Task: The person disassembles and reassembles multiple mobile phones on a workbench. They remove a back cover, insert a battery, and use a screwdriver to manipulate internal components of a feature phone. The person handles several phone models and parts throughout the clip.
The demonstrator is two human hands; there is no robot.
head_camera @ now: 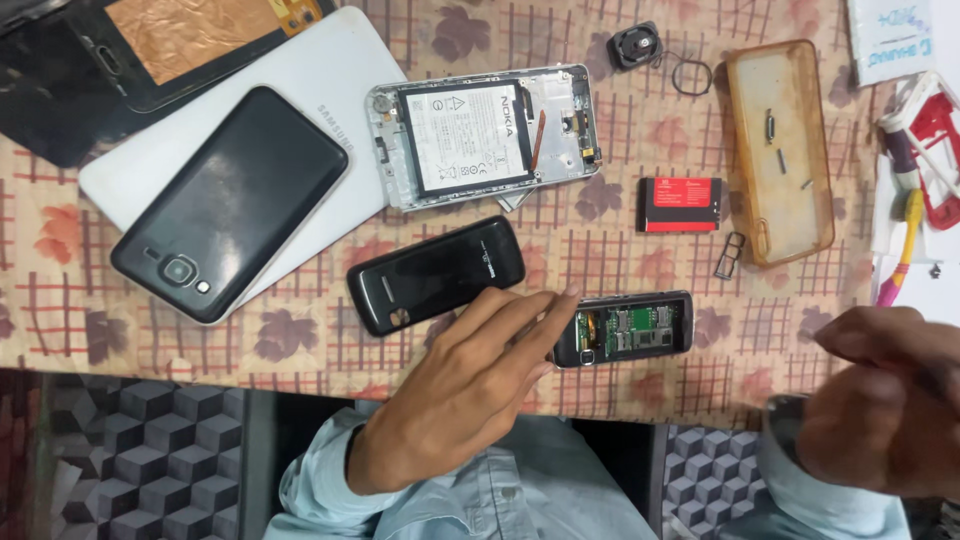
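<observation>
Left hand (470,385) beside opened phone (625,328)

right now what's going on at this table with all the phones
A person sits at a patterned table strewn with phone parts. Their left hand reaches to a small opened phone with its circuit board bare, fingertips at its end. The right hand hovers nearby, blurred. A red battery and a black back cover lie close.

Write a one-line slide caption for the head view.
Left hand touches an opened small phone among dismantled phones on a patterned table.
</observation>
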